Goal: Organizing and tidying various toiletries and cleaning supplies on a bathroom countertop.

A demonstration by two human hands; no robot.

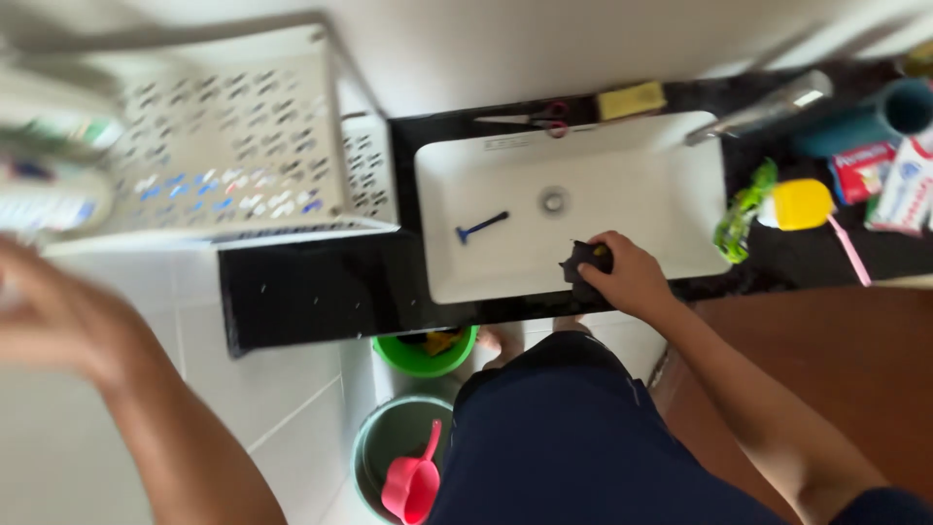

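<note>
1. So, my right hand [627,277] is closed around a dark scrubbing pad [581,267] with a bit of yellow showing at its top, and I am pressing it on the white sink [622,209] at the front rim, a little right of the middle.

2. The pad sticks out from my fingers on the side toward the basin, so most of it shows to the left of my knuckles; the part under my palm is hidden.

3. My left hand [44,306] is raised well away from the sink, out over the white floor tiles, and it is blurred. I cannot tell whether its fingers are spread or curled, and I see nothing in it.

4. As for how far the scrubbing has got, I judge it to be somewhere at the front edge only: the pad sits there now, and the basin looks white all over, so the pictures do not tell me which parts are done.

5. A blue razor [482,227] lies inside the basin, left of the drain [553,200], well apart from my pad, so it has not been lifted out.

6. Scissors [533,118] and a yellow sponge [632,99] rest on the dark counter behind the sink, untouched.

7. Below the counter stand a green bucket [425,355] and a second bucket with a pink scoop [413,483] in it.
</note>
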